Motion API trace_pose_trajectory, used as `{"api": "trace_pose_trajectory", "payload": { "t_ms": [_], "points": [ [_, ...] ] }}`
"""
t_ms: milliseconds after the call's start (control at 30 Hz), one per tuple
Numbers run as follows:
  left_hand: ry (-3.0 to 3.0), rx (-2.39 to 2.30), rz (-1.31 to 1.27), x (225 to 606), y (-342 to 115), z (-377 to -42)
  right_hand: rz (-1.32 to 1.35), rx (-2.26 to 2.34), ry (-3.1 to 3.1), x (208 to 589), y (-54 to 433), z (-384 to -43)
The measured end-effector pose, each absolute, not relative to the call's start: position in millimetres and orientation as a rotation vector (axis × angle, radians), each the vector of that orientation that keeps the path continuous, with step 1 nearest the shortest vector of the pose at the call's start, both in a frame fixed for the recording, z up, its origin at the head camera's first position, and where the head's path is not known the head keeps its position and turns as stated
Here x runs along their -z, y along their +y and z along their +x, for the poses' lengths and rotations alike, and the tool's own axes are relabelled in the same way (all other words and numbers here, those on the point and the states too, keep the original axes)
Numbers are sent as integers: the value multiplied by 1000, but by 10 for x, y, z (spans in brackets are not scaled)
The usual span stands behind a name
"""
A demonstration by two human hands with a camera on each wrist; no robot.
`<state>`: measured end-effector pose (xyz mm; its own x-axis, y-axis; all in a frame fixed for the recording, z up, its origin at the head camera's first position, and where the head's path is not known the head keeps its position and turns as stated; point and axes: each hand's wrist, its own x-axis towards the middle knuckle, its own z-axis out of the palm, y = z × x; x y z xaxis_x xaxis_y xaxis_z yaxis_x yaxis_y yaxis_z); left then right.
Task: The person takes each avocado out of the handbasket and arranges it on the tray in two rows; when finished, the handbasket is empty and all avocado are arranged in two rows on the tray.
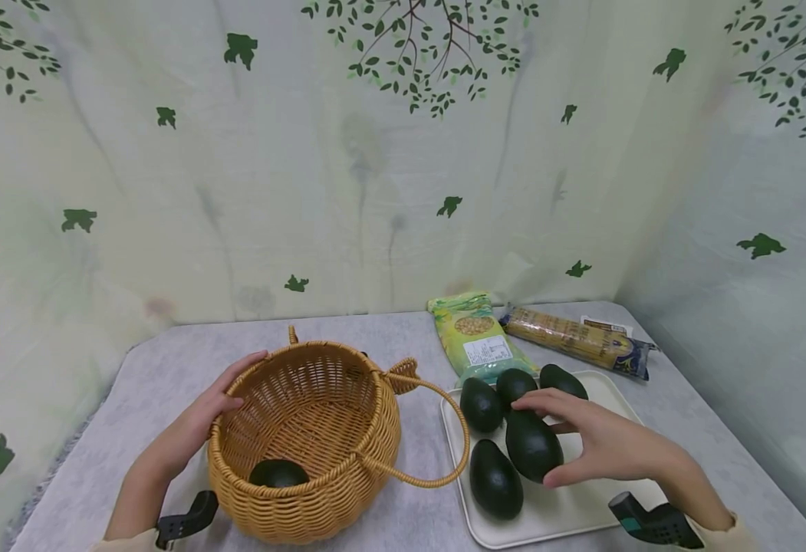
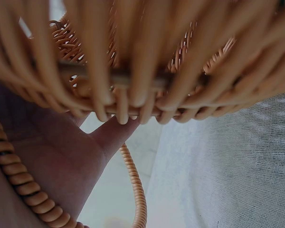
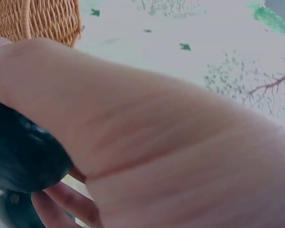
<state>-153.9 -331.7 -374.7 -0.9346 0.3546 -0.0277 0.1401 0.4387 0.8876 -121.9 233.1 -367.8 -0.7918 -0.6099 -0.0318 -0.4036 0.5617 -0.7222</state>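
Note:
On the left, a wicker basket [image 1: 382, 429] tilts toward me with one dark green avocado [image 1: 278, 473] inside. My left hand [image 1: 199, 414] holds its rim, thumb over the inner side. In the left wrist view, the basket's weave [image 2: 147, 85] fills the top and partly hides that hand [image 2: 61, 152]. Over the white tray [image 1: 582, 510], my right hand [image 1: 603, 441] grips an avocado [image 1: 534, 448] between thumb and fingers. Several other avocados [image 1: 495, 479] lie around it on the tray. The right wrist view shows the gripped avocado [image 3: 26, 152] beneath the hand [image 3: 133, 133].
Behind the tray lie a yellow-green bag [image 1: 475, 337] with a white label and a long pack of pasta-like sticks [image 1: 575, 337]. A looped basket handle [image 1: 461, 425] reaches over the tray's left edge. A leaf-print curtain [image 1: 375, 192] stands behind the grey table [image 1: 189, 345].

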Motion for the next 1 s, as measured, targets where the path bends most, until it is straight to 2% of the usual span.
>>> {"api": "trace_pose_trajectory", "payload": {
  "t_ms": [400, 1000],
  "points": [
    [2481, -1509, 405, 3751, -3331, -1539, -720, 1065, 2463, 3892, 2478, -1183],
    [2474, -1507, 422, 3768, -3331, -1570, -693, 1159, 2329, 3949, 2470, -1175]
  ]
}}
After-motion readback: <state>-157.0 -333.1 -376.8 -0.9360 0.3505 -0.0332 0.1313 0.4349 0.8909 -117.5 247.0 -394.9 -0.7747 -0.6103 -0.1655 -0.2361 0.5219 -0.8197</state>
